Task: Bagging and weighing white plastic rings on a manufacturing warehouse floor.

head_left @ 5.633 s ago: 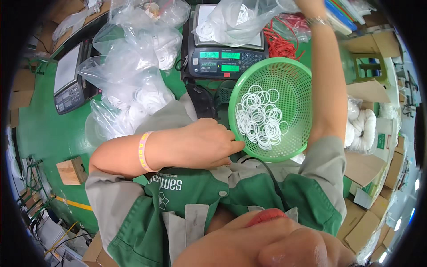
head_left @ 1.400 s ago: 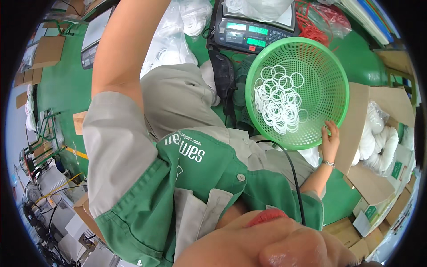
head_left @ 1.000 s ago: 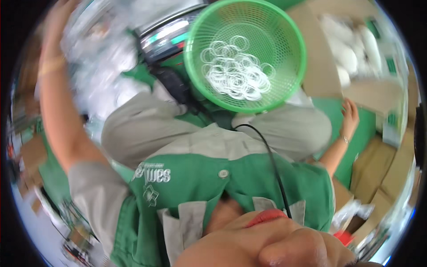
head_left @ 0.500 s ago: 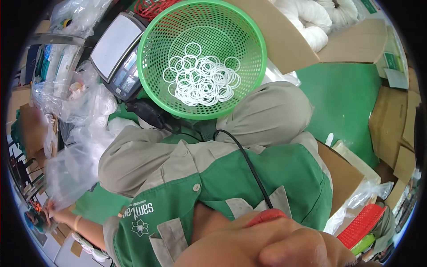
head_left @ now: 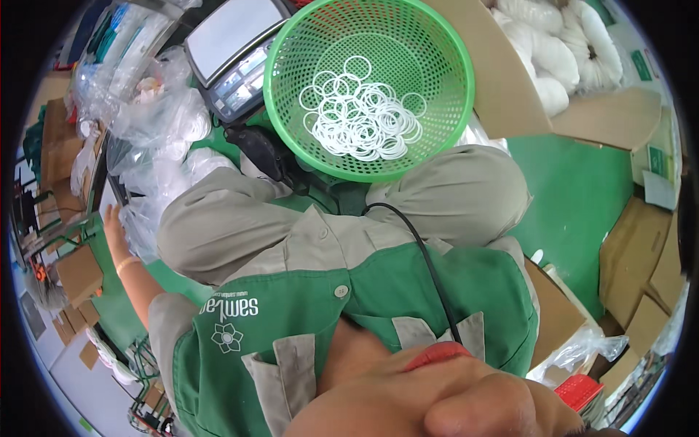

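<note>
In the head view, I am sitting with the green basket (head_left: 368, 80) resting on my lap against my knees, so the white rings (head_left: 360, 116) are lying together in its bottom and are not rolling away. I am stretching my left hand (head_left: 113, 222) far out to the side, to the heap of clear plastic bags (head_left: 156, 127) beside the weighing scale (head_left: 233, 54). It is touching the bags, but I cannot tell if the fingers are closing. My right hand is not showing.
</note>
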`<state>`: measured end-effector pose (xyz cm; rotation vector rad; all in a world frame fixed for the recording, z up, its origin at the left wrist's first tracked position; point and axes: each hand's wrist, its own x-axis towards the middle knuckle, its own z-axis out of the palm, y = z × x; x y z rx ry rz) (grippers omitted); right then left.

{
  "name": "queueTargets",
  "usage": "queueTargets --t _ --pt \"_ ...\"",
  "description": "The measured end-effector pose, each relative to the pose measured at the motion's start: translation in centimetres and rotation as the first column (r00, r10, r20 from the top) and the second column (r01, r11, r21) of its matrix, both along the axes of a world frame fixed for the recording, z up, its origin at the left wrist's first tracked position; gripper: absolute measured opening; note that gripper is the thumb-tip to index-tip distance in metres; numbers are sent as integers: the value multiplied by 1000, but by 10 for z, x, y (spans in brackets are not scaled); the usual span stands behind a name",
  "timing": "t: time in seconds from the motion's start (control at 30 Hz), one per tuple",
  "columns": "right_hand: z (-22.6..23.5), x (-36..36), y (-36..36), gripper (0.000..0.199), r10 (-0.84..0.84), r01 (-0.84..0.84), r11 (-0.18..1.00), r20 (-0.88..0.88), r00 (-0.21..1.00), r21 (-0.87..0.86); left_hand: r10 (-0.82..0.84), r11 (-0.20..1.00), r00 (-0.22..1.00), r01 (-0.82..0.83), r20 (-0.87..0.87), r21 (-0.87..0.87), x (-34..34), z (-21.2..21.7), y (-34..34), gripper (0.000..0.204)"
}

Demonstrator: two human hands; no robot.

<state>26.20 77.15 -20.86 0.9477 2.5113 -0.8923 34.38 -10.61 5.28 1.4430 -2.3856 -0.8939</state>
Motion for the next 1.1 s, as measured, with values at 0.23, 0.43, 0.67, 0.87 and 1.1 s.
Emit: queueTargets --t 0.23,0.43,0.67,0.87,1.1 --pt "48 -5 39 15 -439 326 782 -99 893 -532 -382 919 871 324 -309 -223 -59 65 66 43" --pt "123 -23 42 16 -648 115 482 -265 714 -869 -645 759 661 610 -383 -226 -112 108 192 39" --pt "272 -71 36 22 -461 -705 -13 -621 633 -709 -904 370 324 920 -279 -131 -156 90 288 37" --pt "326 -130 -63 35 -539 -717 -315 -505 675 -622 -852 31 206 937 -481 347 -176 67 334 43" --pt "318 -158 -163 58 -467 -640 -281 -481 743 -715 -757 62 365 866 -542 496 -181 41 338 63"
